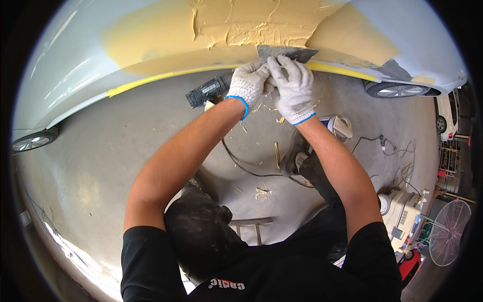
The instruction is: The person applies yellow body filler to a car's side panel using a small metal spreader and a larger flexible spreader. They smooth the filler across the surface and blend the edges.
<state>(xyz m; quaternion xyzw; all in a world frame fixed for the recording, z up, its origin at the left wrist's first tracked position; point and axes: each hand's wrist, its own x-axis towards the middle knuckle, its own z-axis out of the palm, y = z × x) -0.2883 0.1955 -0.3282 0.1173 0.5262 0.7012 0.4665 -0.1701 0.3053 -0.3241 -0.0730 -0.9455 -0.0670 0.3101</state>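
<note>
Both my hands wear white knit gloves with blue cuffs and meet at the lower edge of a pale car side (pixel 75 55). A dark, flat filler spreader (pixel 289 51) is pressed against the panel. My right hand (pixel 294 88) is closed on the spreader, fingers over its near edge. Beside it my left hand (pixel 248 81) is closed at the spreader's left part; its fingertips are partly hidden. Thick, ridged yellow body filler (pixel 251 27) covers the panel above. Smoother tan-yellow patches spread to both sides. A yellow strip (pixel 146 82) runs along the lower edge.
On the floor, left of my hands, lies a black power tool (pixel 204 92); a black cable (pixel 251 171) crosses below. A pail (pixel 340 128) stands beside my right forearm. Filler scraps litter the floor. At right are a beige machine (pixel 402 219) and a round fan (pixel 449 232).
</note>
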